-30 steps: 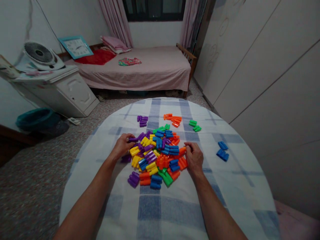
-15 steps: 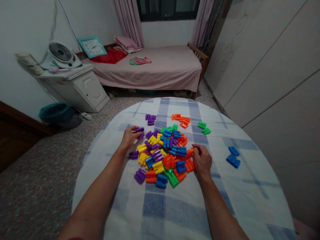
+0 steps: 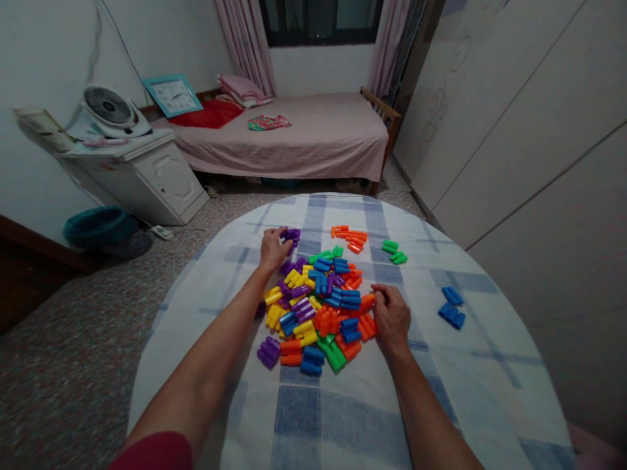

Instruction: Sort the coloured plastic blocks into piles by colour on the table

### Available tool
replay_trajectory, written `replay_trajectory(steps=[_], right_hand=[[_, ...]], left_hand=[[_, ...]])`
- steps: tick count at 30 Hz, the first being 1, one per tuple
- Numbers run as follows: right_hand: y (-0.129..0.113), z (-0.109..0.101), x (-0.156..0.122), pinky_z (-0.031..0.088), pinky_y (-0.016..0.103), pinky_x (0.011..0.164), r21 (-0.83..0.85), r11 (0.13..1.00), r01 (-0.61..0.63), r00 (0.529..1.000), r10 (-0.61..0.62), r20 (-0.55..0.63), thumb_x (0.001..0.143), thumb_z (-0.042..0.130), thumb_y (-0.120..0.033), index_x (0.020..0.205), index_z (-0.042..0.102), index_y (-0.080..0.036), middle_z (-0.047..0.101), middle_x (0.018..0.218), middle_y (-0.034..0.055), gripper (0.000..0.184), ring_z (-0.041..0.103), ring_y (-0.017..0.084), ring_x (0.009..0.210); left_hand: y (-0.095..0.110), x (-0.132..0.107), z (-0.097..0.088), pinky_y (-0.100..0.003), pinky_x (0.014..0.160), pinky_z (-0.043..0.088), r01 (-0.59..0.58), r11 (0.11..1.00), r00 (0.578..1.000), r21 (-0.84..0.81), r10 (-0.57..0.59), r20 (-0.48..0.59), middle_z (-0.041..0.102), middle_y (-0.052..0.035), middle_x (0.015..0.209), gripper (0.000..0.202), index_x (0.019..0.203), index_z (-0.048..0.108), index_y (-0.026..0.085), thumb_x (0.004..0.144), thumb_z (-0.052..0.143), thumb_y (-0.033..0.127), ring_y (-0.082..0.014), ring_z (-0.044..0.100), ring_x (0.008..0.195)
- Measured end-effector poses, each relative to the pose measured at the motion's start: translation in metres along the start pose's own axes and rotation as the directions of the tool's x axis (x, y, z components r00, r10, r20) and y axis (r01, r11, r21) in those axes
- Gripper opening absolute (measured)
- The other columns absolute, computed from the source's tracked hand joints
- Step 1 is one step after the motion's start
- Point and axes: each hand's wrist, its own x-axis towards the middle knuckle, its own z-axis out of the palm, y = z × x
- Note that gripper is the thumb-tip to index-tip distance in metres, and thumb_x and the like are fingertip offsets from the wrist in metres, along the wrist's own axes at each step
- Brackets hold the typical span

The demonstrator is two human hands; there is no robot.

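Observation:
My left hand (image 3: 275, 249) is at the far left of the table, its fingers closed on a purple toy block at the small purple group (image 3: 292, 235). Part of that group is hidden behind the fingers. Beside the mixed pile, my right hand (image 3: 392, 316) rests on the cloth with curled fingers, thumb and forefinger at the end of an orange block (image 3: 367, 302). The pile holds yellow blocks (image 3: 275, 317), blue blocks (image 3: 343, 297), green blocks (image 3: 332, 352) and more purple blocks (image 3: 304, 309), lying at many angles.
Apart from the pile lie orange blocks (image 3: 349, 235) at the back, green blocks (image 3: 394, 251) to their right, and blue blocks (image 3: 451, 307) farther right. A checked cloth (image 3: 357, 424) covers the round table. Beyond stand a bed (image 3: 318, 143) and a cabinet with a fan (image 3: 110, 108).
My left hand has moved away from me and slightly right, from the pile's left edge to the purple group, carrying a purple block. My right hand has stayed by the pile. The view shifted slightly.

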Motion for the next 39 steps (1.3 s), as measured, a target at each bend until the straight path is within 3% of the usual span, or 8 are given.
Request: replay_trajectory(steps=[4,8,10,21,30,33,36,39], right_hand=[[-0.001,0.001,0.000,0.043,0.031,0.078,-0.012,1.000,0.001,1.000,-0.001,-0.007,0.085,0.041,-0.032,0.092,0.069,-0.018,0.067,0.095,0.0067,0.032,0.060,0.019,0.085],[-0.003,0.001,-0.001,0.044,0.031,0.081,0.003,1.000,0.013,1.000,-0.013,-0.012,0.085,0.039,-0.029,0.090,0.068,-0.018,0.067,0.094,0.0063,0.031,0.061,0.019,0.088],[-0.004,0.001,-0.001,0.044,0.031,0.081,0.001,1.000,0.023,1.000,-0.023,-0.005,0.085,0.039,-0.029,0.090,0.067,-0.019,0.066,0.093,0.0060,0.031,0.060,0.019,0.088],[0.000,0.002,-0.001,0.044,0.031,0.081,0.002,1.000,0.019,1.000,-0.019,-0.009,0.084,0.039,-0.029,0.090,0.068,-0.018,0.067,0.095,0.0065,0.031,0.061,0.019,0.089],[-0.003,0.001,0.000,0.043,0.032,0.080,-0.011,1.000,0.022,1.000,-0.022,-0.017,0.083,0.039,-0.030,0.090,0.069,-0.017,0.067,0.095,0.0078,0.033,0.060,0.020,0.087],[-0.002,0.001,0.000,0.043,0.031,0.079,-0.025,1.000,0.017,1.000,-0.018,-0.022,0.083,0.040,-0.031,0.091,0.069,-0.018,0.067,0.096,0.0075,0.033,0.060,0.020,0.087],[0.001,0.002,0.000,0.042,0.031,0.078,-0.033,0.999,0.018,1.000,-0.019,-0.018,0.083,0.040,-0.030,0.092,0.070,-0.018,0.067,0.096,0.0070,0.033,0.060,0.020,0.087],[0.002,0.003,0.000,0.042,0.031,0.078,-0.030,0.999,0.027,1.000,-0.027,-0.015,0.083,0.039,-0.031,0.092,0.069,-0.017,0.067,0.096,0.0075,0.034,0.059,0.020,0.086]], left_hand=[[0.031,-0.041,-0.023,-0.035,0.088,0.049,-0.217,0.976,0.957,-0.002,0.213,0.197,0.057,-0.0100,0.112,0.033,0.109,0.067,0.018,0.079,0.060,0.028,-0.0213,0.058,0.100],[0.058,-0.082,-0.033,-0.037,0.095,0.046,-0.398,0.909,0.750,-0.126,0.401,0.525,0.059,-0.0075,0.118,0.035,0.114,0.067,0.024,0.079,0.065,0.032,-0.0223,0.057,0.106],[0.061,-0.094,-0.029,-0.041,0.098,0.044,-0.455,0.887,0.722,-0.074,0.417,0.553,0.058,-0.0081,0.120,0.039,0.115,0.067,0.026,0.076,0.068,0.028,-0.0250,0.054,0.111],[0.065,-0.100,-0.014,-0.042,0.094,0.046,-0.461,0.887,0.756,-0.018,0.404,0.515,0.063,-0.0078,0.109,0.034,0.111,0.068,0.024,0.077,0.065,0.020,-0.0243,0.056,0.103],[0.060,-0.124,-0.057,-0.031,0.081,0.049,-0.274,0.961,0.889,-0.039,0.269,0.370,0.062,-0.0058,0.096,0.017,0.092,0.069,0.020,0.083,0.060,0.031,-0.0175,0.060,0.089],[0.061,-0.140,-0.075,-0.029,0.072,0.048,-0.256,0.967,0.852,0.001,0.225,0.472,0.060,-0.0037,0.088,0.015,0.087,0.069,0.021,0.082,0.062,0.033,-0.0154,0.058,0.077],[0.058,-0.150,-0.083,-0.031,0.082,0.049,-0.306,0.952,0.823,0.001,0.264,0.503,0.061,-0.0044,0.095,0.014,0.090,0.069,0.023,0.081,0.062,0.032,-0.0182,0.059,0.089],[0.046,-0.145,-0.077,-0.035,0.094,0.046,-0.293,0.955,0.911,0.048,0.264,0.315,0.060,-0.0067,0.107,0.020,0.099,0.068,0.022,0.085,0.054,0.028,-0.0203,0.057,0.104]])
